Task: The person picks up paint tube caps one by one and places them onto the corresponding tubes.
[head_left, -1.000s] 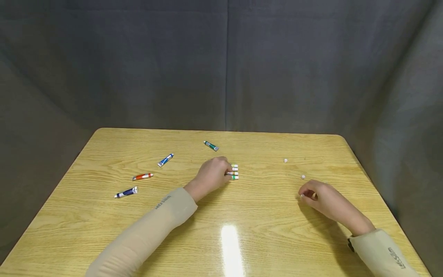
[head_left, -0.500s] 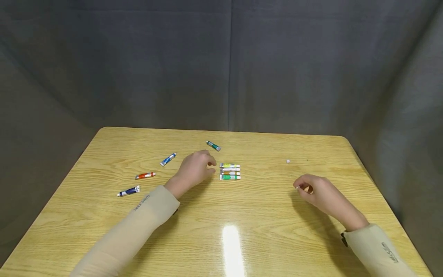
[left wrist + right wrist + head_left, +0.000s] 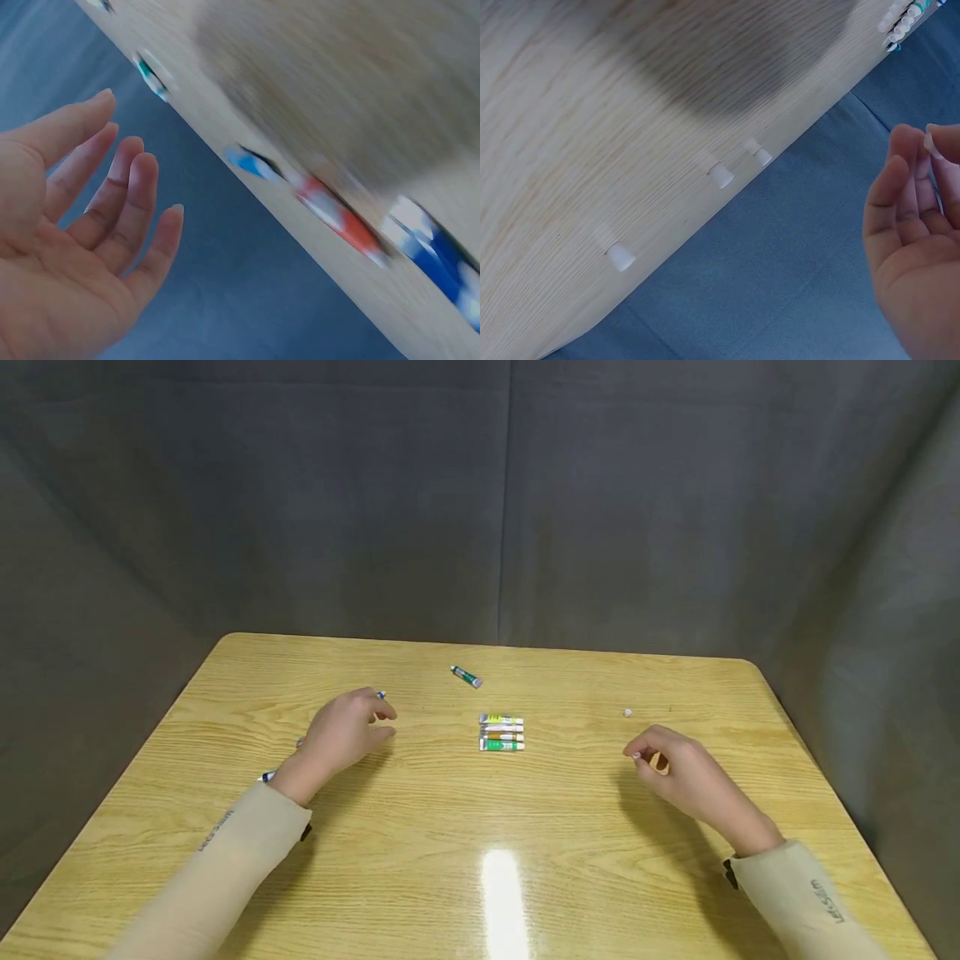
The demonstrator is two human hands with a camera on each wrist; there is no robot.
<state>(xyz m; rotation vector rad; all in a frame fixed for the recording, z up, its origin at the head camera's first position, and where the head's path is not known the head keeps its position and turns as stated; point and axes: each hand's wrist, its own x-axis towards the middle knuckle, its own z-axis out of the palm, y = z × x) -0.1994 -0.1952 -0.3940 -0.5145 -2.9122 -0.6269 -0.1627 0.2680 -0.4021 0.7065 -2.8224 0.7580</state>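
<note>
My left hand hovers over the left of the table with straight fingers and holds nothing. It covers most of a light blue tube and a red tube; a dark blue tube peeks out by the wrist. Several capped tubes lie in a neat row at the centre. My right hand floats right of the row, fingers loosely curled, thumb and forefinger tips close together, nothing clearly held. Small white caps lie on the table near it.
A green tube lies alone behind the row. One white cap shows just beyond the right hand. A grey cloth backdrop surrounds the table. The left wrist view is motion-blurred.
My left hand left the row of tubes and swept left to above the blue and red tubes. My right hand drifted slightly forward, covering a white cap.
</note>
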